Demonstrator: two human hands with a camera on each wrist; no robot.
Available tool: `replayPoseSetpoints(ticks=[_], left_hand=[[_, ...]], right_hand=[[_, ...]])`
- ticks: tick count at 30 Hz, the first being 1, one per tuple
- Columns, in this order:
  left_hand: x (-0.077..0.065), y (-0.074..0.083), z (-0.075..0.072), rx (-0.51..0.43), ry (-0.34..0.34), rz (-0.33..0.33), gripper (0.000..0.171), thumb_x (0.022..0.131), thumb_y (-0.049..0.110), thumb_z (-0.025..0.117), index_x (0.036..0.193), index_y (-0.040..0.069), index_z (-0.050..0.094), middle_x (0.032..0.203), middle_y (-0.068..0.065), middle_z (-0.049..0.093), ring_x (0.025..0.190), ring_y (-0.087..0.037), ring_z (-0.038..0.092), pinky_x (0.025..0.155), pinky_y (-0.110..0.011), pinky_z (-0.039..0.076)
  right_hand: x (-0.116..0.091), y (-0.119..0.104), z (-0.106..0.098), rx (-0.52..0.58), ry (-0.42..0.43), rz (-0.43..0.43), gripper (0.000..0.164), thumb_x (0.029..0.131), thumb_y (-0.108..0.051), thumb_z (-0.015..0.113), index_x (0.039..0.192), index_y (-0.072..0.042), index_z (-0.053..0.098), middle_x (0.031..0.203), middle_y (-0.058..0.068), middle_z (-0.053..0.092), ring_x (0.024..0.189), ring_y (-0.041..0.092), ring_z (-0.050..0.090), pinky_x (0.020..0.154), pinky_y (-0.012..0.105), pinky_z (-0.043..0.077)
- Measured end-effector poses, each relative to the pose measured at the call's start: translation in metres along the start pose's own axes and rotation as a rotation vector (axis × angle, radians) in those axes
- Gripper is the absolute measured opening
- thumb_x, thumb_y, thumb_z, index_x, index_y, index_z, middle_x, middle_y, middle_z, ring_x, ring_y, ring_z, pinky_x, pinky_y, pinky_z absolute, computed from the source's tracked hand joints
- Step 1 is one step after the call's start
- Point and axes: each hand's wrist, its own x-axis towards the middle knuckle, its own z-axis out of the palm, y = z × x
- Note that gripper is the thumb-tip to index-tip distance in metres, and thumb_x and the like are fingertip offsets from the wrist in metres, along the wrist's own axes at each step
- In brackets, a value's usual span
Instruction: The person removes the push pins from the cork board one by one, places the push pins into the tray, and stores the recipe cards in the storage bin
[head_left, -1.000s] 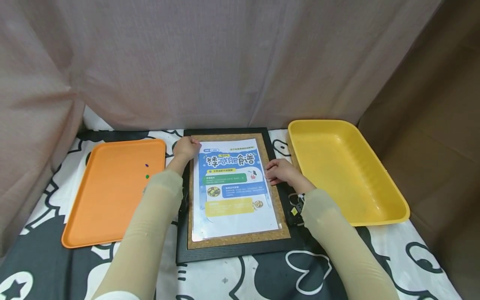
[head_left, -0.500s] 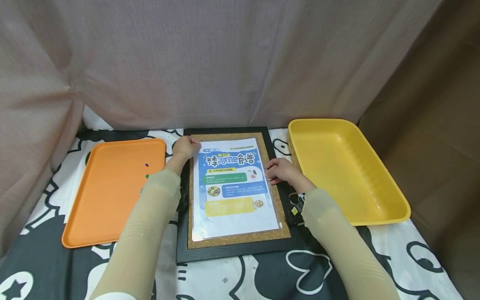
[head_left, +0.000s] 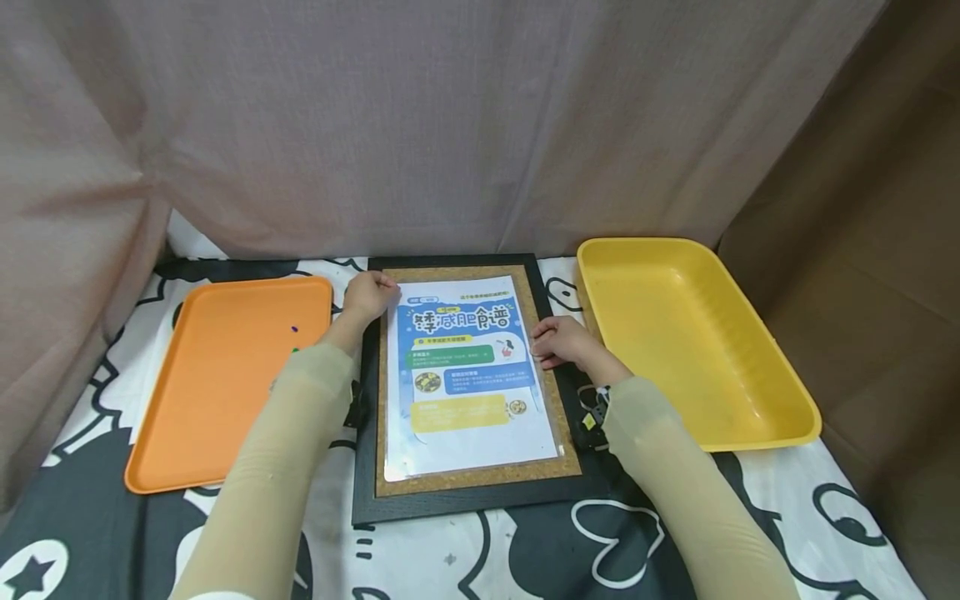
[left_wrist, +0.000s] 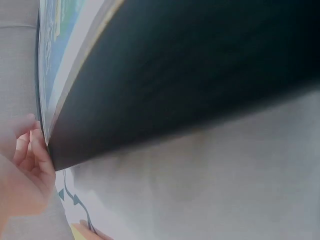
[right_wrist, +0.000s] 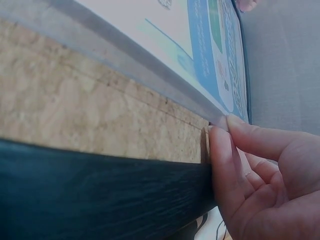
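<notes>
A laminated poster (head_left: 468,446) with blue, green and yellow printing lies on a cork board (head_left: 480,481) framed in black. My left hand (head_left: 366,295) is at the poster's top left corner, thumb and index finger pinching it there. Its other fingers curl in beside the black frame (left_wrist: 150,90) in the left wrist view. On the opposite side my right hand (head_left: 564,343) pinches the poster's right edge between thumb and index finger. The right wrist view shows that edge lifted slightly off the cork (right_wrist: 100,110) near the fingers (right_wrist: 225,160).
To the left lies an orange tray (head_left: 210,375) bearing a small blue piece (head_left: 294,329) and a green one (head_left: 295,350) partly behind my left sleeve. A deep yellow tub (head_left: 697,350) stands to the right. Grey curtain (head_left: 450,125) hangs behind the board.
My left forearm has shifted slightly left, and the sleeve now covers more of the small green piece. The right hand and the poster look unmoved.
</notes>
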Motion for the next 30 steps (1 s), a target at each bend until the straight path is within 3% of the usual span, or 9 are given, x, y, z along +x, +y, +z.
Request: replayPoseSetpoints(ticks=[6, 15, 30], left_hand=[[-0.004, -0.001, -0.001, -0.035, -0.004, 0.026, 0.021, 0.093, 0.019, 0.055, 0.102, 0.002, 0.062, 0.096, -0.011, 0.06, 0.079, -0.018, 0.052, 0.064, -0.023, 0.042], [-0.014, -0.002, -0.007, -0.048, 0.0, 0.083, 0.021, 0.092, 0.019, 0.055, 0.1, 0.001, 0.062, 0.091, -0.011, 0.06, 0.077, -0.018, 0.052, 0.065, -0.023, 0.043], [-0.037, -0.015, -0.035, -0.093, 0.073, 0.099, 0.023, 0.09, 0.018, 0.057, 0.099, -0.002, 0.064, 0.086, -0.008, 0.057, 0.072, -0.015, 0.046, 0.062, -0.022, 0.038]], right_hand=[[0.001, 0.001, 0.0, -0.007, 0.006, -0.008, 0.03, 0.088, -0.002, 0.059, 0.117, 0.003, 0.052, 0.091, 0.011, 0.06, 0.065, 0.012, 0.059, 0.061, 0.024, 0.054], [0.0, 0.001, 0.001, -0.013, 0.012, -0.003, 0.031, 0.088, -0.003, 0.059, 0.118, 0.002, 0.052, 0.094, 0.013, 0.06, 0.066, 0.012, 0.059, 0.062, 0.023, 0.054], [0.001, 0.001, 0.001, -0.028, 0.012, 0.004, 0.032, 0.089, -0.005, 0.059, 0.119, 0.002, 0.051, 0.101, 0.016, 0.06, 0.069, 0.014, 0.06, 0.063, 0.024, 0.054]])
